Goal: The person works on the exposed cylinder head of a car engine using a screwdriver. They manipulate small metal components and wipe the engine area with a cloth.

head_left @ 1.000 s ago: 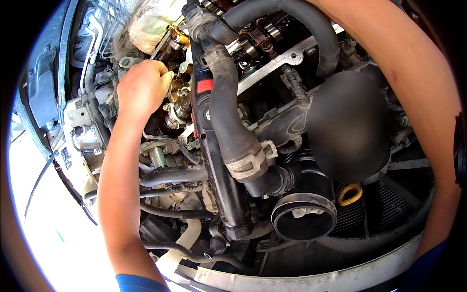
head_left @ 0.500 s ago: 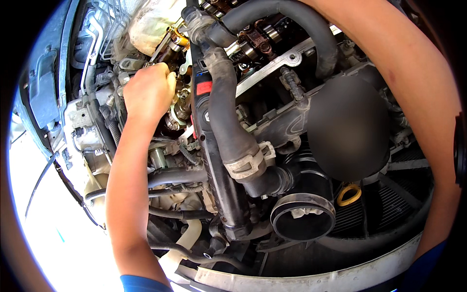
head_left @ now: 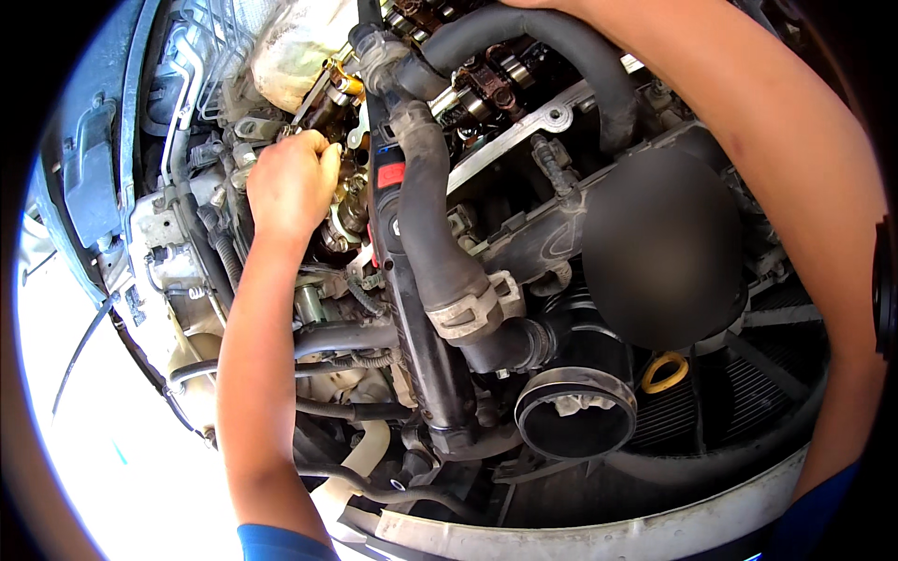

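My left hand [head_left: 292, 184] is closed in a fist at the left side of an opened engine, beside the exposed metal valve parts [head_left: 347, 210]. Whatever lies inside its fingers is hidden. From the right, my right forearm [head_left: 758, 122] arches over the engine to the top edge. Only the base of my right hand [head_left: 538, 4] shows there, above a curved black hose [head_left: 524, 23]; its fingers are out of sight. Between my arms lies a long black bar with a red patch [head_left: 390, 175], partly covered by a thick black hose [head_left: 426, 206].
An open black intake pipe [head_left: 575, 411] faces me, with a yellow ring handle [head_left: 665, 373] to its right. A dark blurred oval [head_left: 662, 248] hides part of the engine. The pale front body edge [head_left: 561, 538] curves along the bottom. Metal pipes [head_left: 182, 103] run at far left.
My right arm has shifted left along the top edge, so more of its wrist end shows. My left fist stays at the same engine spot. The whole view has shifted slightly.
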Demonstrator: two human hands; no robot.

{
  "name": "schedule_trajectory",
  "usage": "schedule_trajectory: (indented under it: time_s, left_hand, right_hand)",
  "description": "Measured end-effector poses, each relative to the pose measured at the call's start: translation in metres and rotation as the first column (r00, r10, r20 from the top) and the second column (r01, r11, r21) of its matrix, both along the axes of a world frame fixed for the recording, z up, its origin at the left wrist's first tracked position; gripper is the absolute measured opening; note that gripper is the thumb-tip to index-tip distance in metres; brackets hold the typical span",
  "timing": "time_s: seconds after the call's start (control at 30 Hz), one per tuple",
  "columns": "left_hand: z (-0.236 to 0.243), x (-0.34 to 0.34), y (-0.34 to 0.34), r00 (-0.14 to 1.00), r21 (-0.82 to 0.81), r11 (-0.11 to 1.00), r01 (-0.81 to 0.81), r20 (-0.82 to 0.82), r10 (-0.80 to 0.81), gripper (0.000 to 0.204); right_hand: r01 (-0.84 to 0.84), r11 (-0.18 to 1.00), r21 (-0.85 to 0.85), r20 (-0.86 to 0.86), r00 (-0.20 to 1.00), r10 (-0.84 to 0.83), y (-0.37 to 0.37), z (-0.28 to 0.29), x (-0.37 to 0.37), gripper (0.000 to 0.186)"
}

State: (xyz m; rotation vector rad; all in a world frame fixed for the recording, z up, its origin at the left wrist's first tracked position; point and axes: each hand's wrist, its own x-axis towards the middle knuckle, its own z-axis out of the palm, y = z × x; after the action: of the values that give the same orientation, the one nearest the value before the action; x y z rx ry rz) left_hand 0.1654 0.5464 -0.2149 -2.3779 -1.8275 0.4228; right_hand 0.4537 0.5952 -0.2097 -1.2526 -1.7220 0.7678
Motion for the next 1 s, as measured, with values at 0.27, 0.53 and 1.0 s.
schedule_trajectory:
  time_s: [0.27, 0.53, 1.0]
  left_hand:
    - [-0.005, -0.012, 0.0, 0.983, -0.016, 0.995, -0.095, 0.158, 0.096, 0.026]
    - [0.016, -0.014, 0.01, 0.981, -0.192, 0.979, -0.065, 0.169, 0.098, 0.022]
    - [0.025, -0.011, 0.031, 0.997, -0.298, 0.955, -0.003, 0.074, 0.026, 0.027]
  right_hand:
    - [-0.008, 0.987, 0.161, -0.028, 1.0, 0.013, 0.018, -0.018, -0.005, 0.027]
    - [-0.028, 0.998, -0.062, -0.204, 0.979, 0.015, -0.001, 0.002, -0.006, 0.025]
    - [-0.01, 0.994, -0.113, -0.388, 0.921, -0.035, -0.003, 0.0, -0.017, 0.017]
